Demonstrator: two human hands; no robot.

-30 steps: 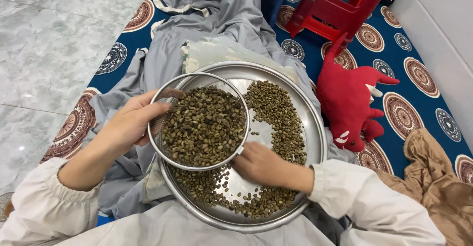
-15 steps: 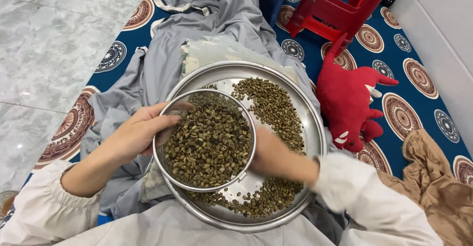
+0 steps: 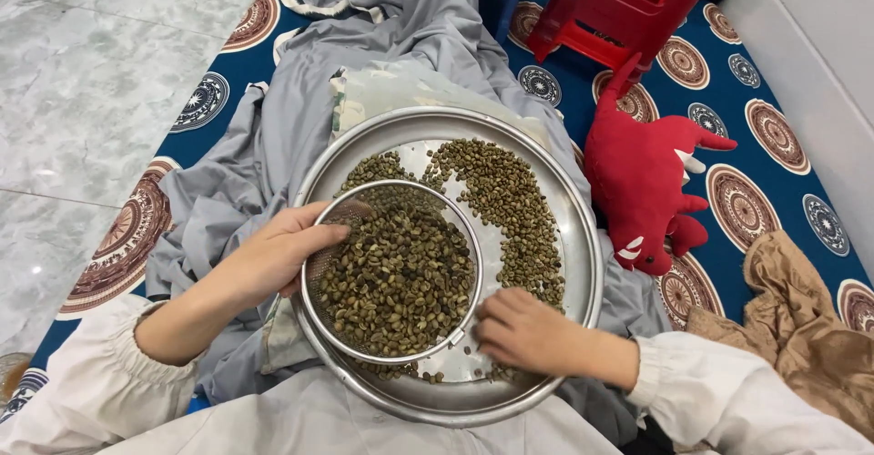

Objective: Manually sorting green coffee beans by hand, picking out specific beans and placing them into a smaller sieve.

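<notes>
Head view: sieve of beans held over steel tray

The left hand (image 3: 273,259) gripped the rim of the mesh sieve (image 3: 393,271), thumb inside; the right hand (image 3: 528,332) rested curled on the round tray (image 3: 583,236) just beside the sieve, pinching loose coffee beans (image 3: 505,204); a red plush toy (image 3: 651,186) lay right of the tray

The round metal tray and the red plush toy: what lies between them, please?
In the head view, between the right rim of the tray and the red plush toy lies only a narrow strip of grey cloth, then the patterned blue mat.
</notes>
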